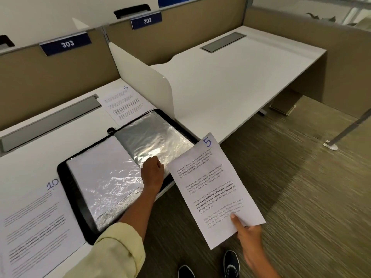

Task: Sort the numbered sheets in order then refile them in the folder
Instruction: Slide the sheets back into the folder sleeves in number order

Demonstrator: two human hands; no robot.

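The white desk (30, 163) fills the left half of the frame, and on it, at the centre left, lies the open black folder (66, 177) with shiny plastic sleeves. Sheet 10 (34, 223) is at lower left and sheet 6 (124, 103) above the folder. At lower right, the right hand (249, 235) pinches the bottom edge of sheet 5 (212, 189), held in air just beside the folder, while the left hand (152, 171), fingers curled, grips the lower edge of the right sleeve (152, 141).

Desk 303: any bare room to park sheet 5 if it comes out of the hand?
Free: the strip between the grey tray and the folder, and all of desk 302 past the divider. Crowded: sheet 10 at the near-left corner, sheet 6 at the back, and the folder under the left hand.
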